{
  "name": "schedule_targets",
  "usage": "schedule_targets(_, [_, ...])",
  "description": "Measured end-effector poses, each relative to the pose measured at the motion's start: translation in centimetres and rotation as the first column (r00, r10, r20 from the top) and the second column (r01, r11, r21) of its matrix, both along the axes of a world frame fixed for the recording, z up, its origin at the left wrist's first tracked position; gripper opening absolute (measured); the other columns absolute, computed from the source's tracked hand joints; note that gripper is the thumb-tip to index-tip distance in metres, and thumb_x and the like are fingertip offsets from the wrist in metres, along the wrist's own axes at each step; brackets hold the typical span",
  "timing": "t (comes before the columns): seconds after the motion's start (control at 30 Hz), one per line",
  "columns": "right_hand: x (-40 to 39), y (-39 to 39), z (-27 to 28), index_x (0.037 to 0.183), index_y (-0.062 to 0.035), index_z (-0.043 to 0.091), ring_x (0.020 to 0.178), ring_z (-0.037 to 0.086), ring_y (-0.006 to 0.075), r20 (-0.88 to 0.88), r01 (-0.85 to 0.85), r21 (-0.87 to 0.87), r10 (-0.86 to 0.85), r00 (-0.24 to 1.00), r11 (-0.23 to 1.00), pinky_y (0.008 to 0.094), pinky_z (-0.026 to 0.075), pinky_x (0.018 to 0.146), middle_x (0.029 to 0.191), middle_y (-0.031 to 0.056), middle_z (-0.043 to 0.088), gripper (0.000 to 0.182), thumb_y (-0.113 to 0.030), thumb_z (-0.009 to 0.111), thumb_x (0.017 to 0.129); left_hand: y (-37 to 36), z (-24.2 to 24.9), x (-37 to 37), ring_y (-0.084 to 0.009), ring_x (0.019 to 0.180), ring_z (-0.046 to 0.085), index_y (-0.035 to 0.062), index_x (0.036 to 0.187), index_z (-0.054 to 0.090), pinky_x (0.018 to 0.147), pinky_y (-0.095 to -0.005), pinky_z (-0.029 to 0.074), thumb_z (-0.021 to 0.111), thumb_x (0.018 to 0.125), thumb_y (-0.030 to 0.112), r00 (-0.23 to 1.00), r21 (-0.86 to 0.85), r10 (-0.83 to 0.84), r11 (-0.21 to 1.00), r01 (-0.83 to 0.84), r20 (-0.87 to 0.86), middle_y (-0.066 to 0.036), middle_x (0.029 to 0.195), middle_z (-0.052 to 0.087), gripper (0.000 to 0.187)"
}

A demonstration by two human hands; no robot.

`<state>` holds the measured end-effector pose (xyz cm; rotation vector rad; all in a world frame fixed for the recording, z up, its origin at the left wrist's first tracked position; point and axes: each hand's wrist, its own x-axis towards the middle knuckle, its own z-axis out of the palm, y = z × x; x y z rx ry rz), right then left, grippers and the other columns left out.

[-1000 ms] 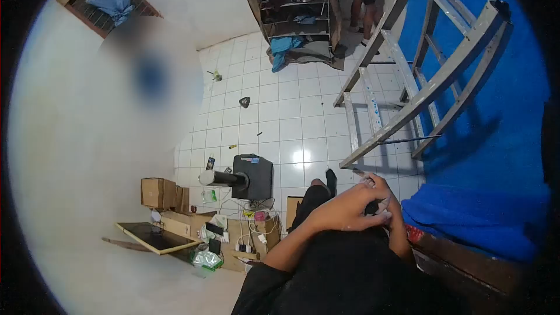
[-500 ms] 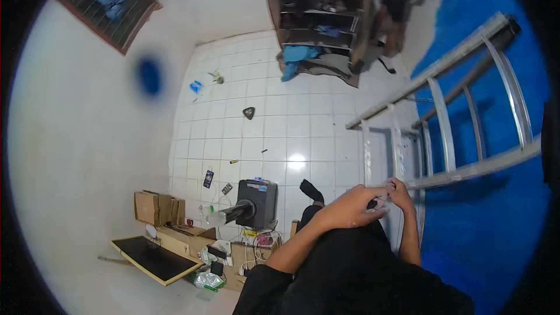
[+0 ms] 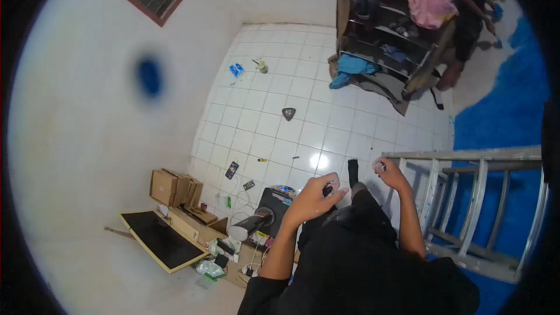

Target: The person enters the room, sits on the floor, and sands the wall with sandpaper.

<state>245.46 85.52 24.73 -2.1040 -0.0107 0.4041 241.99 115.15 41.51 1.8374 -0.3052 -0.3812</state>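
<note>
In front of my body, my left hand point(image 3: 315, 199) is closed, its fingers curled toward the thumb. A small dark patch shows between them, too small to name. My right hand point(image 3: 389, 174) is apart from it, farther right, with the fingers curled in; whatever they may hold is hidden. Whitish marks show on the fingers of both hands. Nearest to my right hand is the metal ladder point(image 3: 466, 155), whose upper rail ends just beside it. Below and between the hands are my black-clad leg point(image 3: 368, 213) and a dark sock point(image 3: 353, 170).
A speaker-like black box point(image 3: 274, 203) stands left of my left hand. Cardboard boxes point(image 3: 165, 186), a framed black panel point(image 3: 160, 238) and cables lie farther left. A shelf point(image 3: 379, 23) with cloths stands ahead. Beyond it, a person point(image 3: 469, 17) holds a brush by the partly blue wall.
My hands were together and have separated, the left moving left and the right moving up. The view has turned, so the shelf and person appear farther right and the ladder lower.
</note>
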Motion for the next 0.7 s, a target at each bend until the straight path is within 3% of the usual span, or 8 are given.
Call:
schedule_targets(0.17, [9.9,0.8,-1.7,0.089,-0.0016,0.061,0.070,0.059,0.0179,-0.067,-0.087,-0.026,0.085,0.994,0.996,0.0332,0.046,0.065,0.077,0.0090,0.064,0.011,-0.010,0.057,0.083,-1.3,0.6,7.9,-0.0094,0.053,0.034,0.0021,0.075,0.047,0.048,-0.0286,0.029,0.066,0.088,0.021,0.993,0.018,0.111,0.994,-0.110,-0.036,-0.004,0.052,0.039,0.030])
schedule_targets(0.37, [23.8,0.4,1.5,0.092,-0.0021,0.062,0.073,0.062,0.0189,-0.054,-0.244,-0.053,0.241,0.969,0.968,0.0336,0.048,0.068,0.079,0.0118,0.065,0.014,-0.008,0.056,0.082,-3.7,3.1,18.1,-0.0074,0.057,0.042,0.0040,0.073,0.049,0.052,-0.0273,0.036,0.066,0.089,0.019,0.977,0.042,0.212,0.976,-0.212,-0.018,-0.001,0.059,0.048,0.028])
schedule_targets(0.4, [26.2,0.0,1.3,0.092,-0.0019,0.062,0.071,0.062,0.0187,0.060,-0.318,-0.027,0.319,0.946,0.948,0.0331,0.048,0.066,0.080,0.0111,0.065,0.013,-0.008,0.055,0.082,-4.0,3.3,19.6,-0.0089,0.057,0.042,0.0036,0.073,0.050,0.053,-0.0281,0.036,0.067,0.088,0.020,0.970,0.039,0.235,0.972,-0.233,-0.064,-0.003,0.059,0.050,0.028])
schedule_targets(0.5, [33.3,-0.6,2.1,0.093,-0.0017,0.061,0.068,0.060,0.0172,0.081,-0.375,-0.072,0.380,0.921,0.924,0.0315,0.047,0.063,0.079,0.0097,0.064,0.013,-0.008,0.055,0.083,-4.0,2.9,23.2,-0.0112,0.057,0.042,0.0024,0.074,0.049,0.054,-0.0289,0.037,0.066,0.088,0.020,0.949,0.138,0.315,0.941,-0.309,-0.024,-0.006,0.059,0.049,0.028])
schedule_targets(0.57, [37.6,-0.2,2.6,0.094,-0.0018,0.060,0.065,0.058,0.0147,-0.026,-0.342,-0.117,0.341,0.940,0.933,0.0302,0.046,0.061,0.075,0.0080,0.061,0.013,-0.009,0.055,0.085,-3.0,3.1,24.7,-0.0123,0.057,0.042,0.0015,0.075,0.050,0.055,-0.0293,0.038,0.067,0.087,0.021,0.939,0.133,0.337,0.936,-0.325,-0.076,-0.007,0.060,0.049,0.028])
schedule_targets(0.6, [39.6,-0.4,1.2,0.094,-0.0024,0.059,0.063,0.057,0.0134,0.097,-0.356,-0.166,0.374,0.922,0.920,0.0294,0.046,0.060,0.073,0.0068,0.060,0.013,-0.012,0.055,0.087,-2.3,3.1,25.4,-0.0128,0.058,0.042,0.0010,0.076,0.050,0.055,-0.0294,0.038,0.067,0.087,0.021,0.933,0.132,0.345,0.934,-0.331,-0.100,-0.007,0.060,0.049,0.028])
schedule_targets(0.7, [44.1,1.6,0.4,0.094,-0.0030,0.060,0.063,0.057,0.0138,0.063,-0.346,-0.120,0.355,0.933,0.930,0.0297,0.047,0.060,0.075,0.0063,0.060,0.013,-0.015,0.056,0.089,0.3,0.0,26.8,-0.0236,0.054,0.046,0.0006,0.079,0.053,0.055,-0.0360,0.040,0.066,0.086,0.026,0.889,0.101,0.455,0.888,-0.449,-0.048,-0.015,0.059,0.050,0.029])
